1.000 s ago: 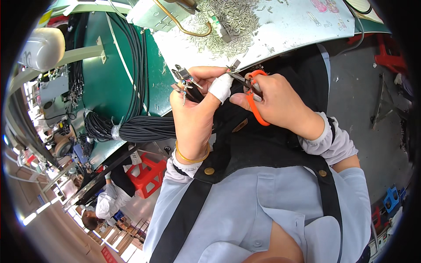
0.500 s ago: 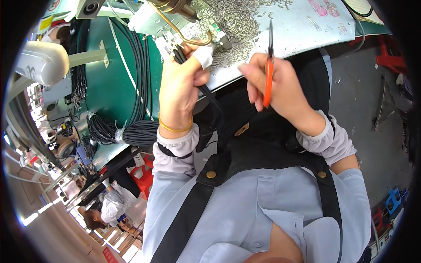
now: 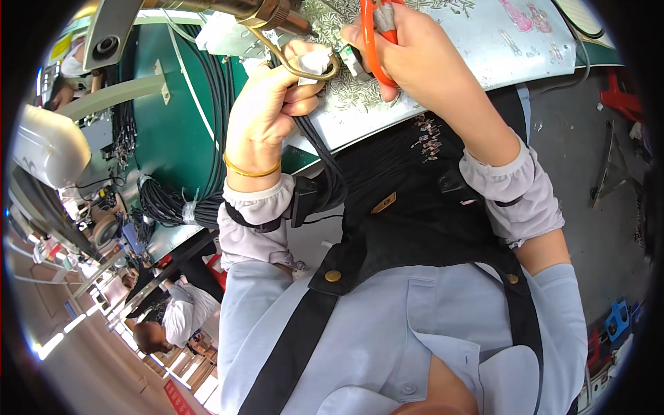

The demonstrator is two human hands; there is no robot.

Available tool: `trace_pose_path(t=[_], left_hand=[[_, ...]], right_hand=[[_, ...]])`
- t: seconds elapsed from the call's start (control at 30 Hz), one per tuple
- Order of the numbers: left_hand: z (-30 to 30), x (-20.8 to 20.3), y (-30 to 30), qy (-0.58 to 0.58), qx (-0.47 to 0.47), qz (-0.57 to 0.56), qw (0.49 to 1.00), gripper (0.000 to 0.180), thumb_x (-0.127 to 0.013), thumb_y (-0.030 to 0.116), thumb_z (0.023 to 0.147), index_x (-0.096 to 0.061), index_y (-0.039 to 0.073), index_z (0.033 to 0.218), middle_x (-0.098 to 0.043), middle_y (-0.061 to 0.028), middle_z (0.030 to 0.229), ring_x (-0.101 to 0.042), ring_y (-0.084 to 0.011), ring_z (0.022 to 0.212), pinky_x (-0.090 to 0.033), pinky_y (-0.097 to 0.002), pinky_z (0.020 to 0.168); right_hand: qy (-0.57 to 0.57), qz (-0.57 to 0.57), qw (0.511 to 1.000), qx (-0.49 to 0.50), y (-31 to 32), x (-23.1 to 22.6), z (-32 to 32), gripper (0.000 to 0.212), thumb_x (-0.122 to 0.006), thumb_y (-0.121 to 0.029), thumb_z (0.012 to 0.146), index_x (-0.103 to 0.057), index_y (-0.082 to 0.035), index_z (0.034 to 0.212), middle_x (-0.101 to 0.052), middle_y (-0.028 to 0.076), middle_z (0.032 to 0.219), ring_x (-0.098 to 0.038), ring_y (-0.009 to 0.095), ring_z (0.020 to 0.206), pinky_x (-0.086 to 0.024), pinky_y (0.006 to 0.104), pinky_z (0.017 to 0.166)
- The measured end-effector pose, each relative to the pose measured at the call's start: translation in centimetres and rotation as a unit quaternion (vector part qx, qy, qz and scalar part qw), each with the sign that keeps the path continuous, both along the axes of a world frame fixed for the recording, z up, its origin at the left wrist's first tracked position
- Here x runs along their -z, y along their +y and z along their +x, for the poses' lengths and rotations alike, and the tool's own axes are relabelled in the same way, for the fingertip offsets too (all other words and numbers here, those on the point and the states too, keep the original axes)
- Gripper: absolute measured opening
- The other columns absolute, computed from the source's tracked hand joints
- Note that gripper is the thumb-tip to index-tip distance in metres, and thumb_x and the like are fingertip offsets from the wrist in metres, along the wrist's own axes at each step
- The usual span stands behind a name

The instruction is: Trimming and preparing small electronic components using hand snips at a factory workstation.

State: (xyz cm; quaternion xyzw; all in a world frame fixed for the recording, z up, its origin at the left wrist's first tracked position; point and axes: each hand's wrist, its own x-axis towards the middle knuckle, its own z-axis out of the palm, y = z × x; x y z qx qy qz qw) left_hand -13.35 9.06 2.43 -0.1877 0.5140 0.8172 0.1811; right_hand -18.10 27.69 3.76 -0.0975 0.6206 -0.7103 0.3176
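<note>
Green table [image 3: 187,121]: one. Largest surface, left of the wearer; one tied bundle of black cable [image 3: 162,200] lies across its near edge.

Pale metal sheet [image 3: 484,45]: one, along the top of view.

Right hand [image 3: 425,59]: now farther forward than half a second ago, when it stood nearer the body; it is over the sheet. Forearm slants up and inward from the right, fingers wrapped about the pliers.

Left hand [image 3: 266,104]: slightly left of its former place. Forearm near upright, wrist below the knuckles, fingers curled round the held cables [image 3: 318,145]; these hang from the fist toward the lap. Several strands, overlapping, no exact count. Their upper ends, clear one second ago, are mostly hidden.

Pliers [image 3: 373,48]: one pair, orange handles, in the right hand above the metal pieces; tip not discernible. One second ago the tip was at the left thumb.

Bent brass tube [image 3: 283,59]: one, its curl passing in front of the left thumb.

White thumb wrap [image 3: 312,62]: one, on the left thumb.

Metal pieces [image 3: 356,93]: heaped on the sheet, too many to count.
</note>
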Motion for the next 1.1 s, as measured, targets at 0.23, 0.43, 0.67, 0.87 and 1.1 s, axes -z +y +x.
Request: trace_pose_path(t=[0.23, 0.43, 0.67, 0.87, 1.1], left_hand=[[0.0, 0.2, -0.3, 0.002, 0.028, 0.000, 1.000, 0.012, -0.059, 0.008, 0.078, -0.055, 0.000, 0.086, -0.038, 0.0044, 0.057, -0.025, -0.0011, 0.041, -0.019, -0.0159, 0.037], [-0.1, 0.3, -0.4, 0.005, 0.017, -0.007, 1.000, 0.011, -0.059, 0.007, 0.077, -0.056, 0.001, 0.086, -0.040, 0.0046, 0.056, -0.026, -0.0014, 0.041, -0.018, -0.0163, 0.037], [0.4, 0.2, 0.3, 0.039, -0.018, -0.040, 0.998, 0.009, -0.059, 0.004, 0.076, -0.056, 0.002, 0.085, -0.040, 0.0051, 0.056, -0.027, -0.0017, 0.042, -0.018, -0.0173, 0.038], [0.5, 0.0, 0.6, 0.041, -0.028, -0.071, 0.996, 0.011, -0.060, 0.003, 0.075, -0.057, 0.000, 0.085, -0.040, 0.0049, 0.056, -0.027, -0.0015, 0.042, -0.018, -0.0176, 0.038], [1.2, -0.4, 1.4, 0.064, -0.047, -0.122, 0.989, 0.015, -0.060, 0.003, 0.074, -0.058, -0.002, 0.088, -0.042, 0.0041, 0.057, -0.027, -0.0016, 0.041, -0.018, -0.0172, 0.038]], right_hand=[[0.009, -0.032, 0.999, 0.003, -0.2, 0.7, 0.1, 0.013, -0.045, -0.005, 0.084, -0.046, -0.001, 0.072, -0.046, 0.003, 0.055, -0.044, 0.010, 0.045, -0.036, 0.0240, 0.043], [0.017, -0.008, 1.000, 0.022, -0.4, 0.4, 0.2, 0.012, -0.045, -0.003, 0.084, -0.046, -0.001, 0.072, -0.046, 0.003, 0.055, -0.044, 0.010, 0.045, -0.036, 0.0239, 0.044], [0.029, 0.008, 0.999, 0.034, -0.5, 0.4, 0.3, 0.012, -0.045, -0.005, 0.085, -0.046, -0.001, 0.074, -0.047, 0.003, 0.055, -0.045, 0.010, 0.046, -0.036, 0.0236, 0.044], [0.016, -0.004, 0.999, 0.034, -0.4, 0.6, 0.4, 0.014, -0.045, -0.010, 0.086, -0.046, -0.002, 0.074, -0.048, 0.002, 0.055, -0.045, 0.009, 0.045, -0.036, 0.0229, 0.043], [0.009, -0.004, 0.999, 0.037, -0.4, 0.6, 0.7, 0.015, -0.046, -0.011, 0.086, -0.048, -0.002, 0.074, -0.048, 0.002, 0.055, -0.044, 0.009, 0.045, -0.036, 0.0233, 0.043]])
